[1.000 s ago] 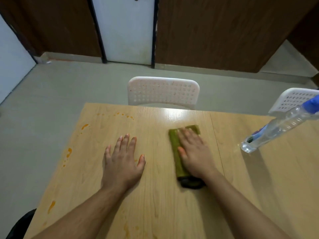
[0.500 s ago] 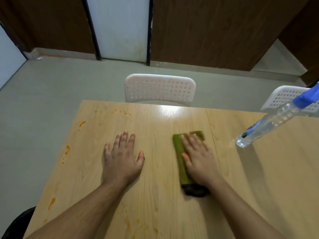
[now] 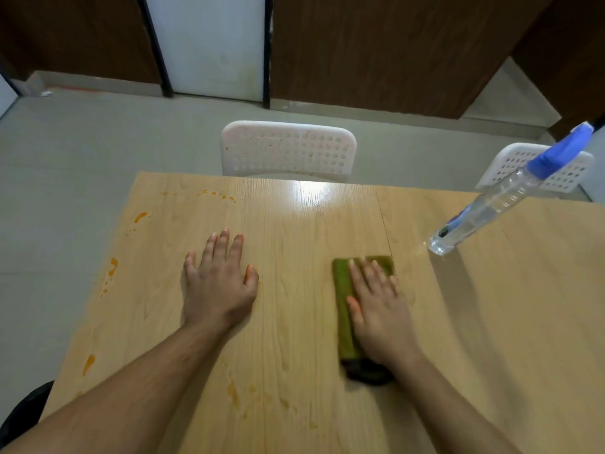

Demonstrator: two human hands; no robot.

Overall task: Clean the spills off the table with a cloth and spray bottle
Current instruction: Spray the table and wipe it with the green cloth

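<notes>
Soft, even indoor light falls from overhead. A bright glare patch sits on the far edge of the wooden table [image 3: 294,322], just below the white chair [image 3: 288,149]. The spray bottle [image 3: 491,208] casts a long dim shadow toward the near side. Wide-angle distortion bends the table edges and leans the bottle outward. The right hand [image 3: 379,309] and green cloth [image 3: 343,306] are slightly motion-blurred; the rest is fairly sharp.

Head-worn view, forward and down, near table [image 3: 294,371]
</notes>
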